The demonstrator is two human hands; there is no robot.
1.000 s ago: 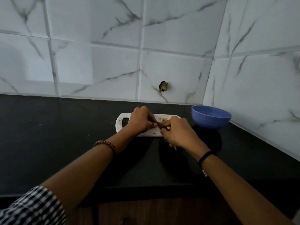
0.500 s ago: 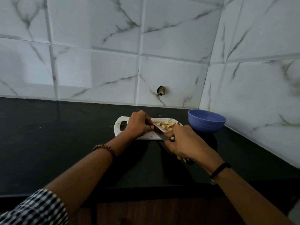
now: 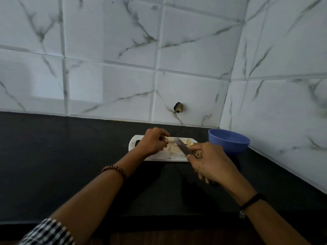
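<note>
Where the one white cutting board [image 3: 177, 157] lies just right of the frame's centre, pale food pieces [image 3: 174, 149] sit heaped, too blurred to count. One knife [image 3: 182, 148] slants across them, its handle gripped by the right hand [image 3: 210, 163]. The left hand [image 3: 153, 143] curls beside the pieces, hiding part of the board; whether it pinches one, I cannot tell. One blue bowl [image 3: 230, 141] stands right of the board on the dark tabletop [image 3: 70, 156].
</note>
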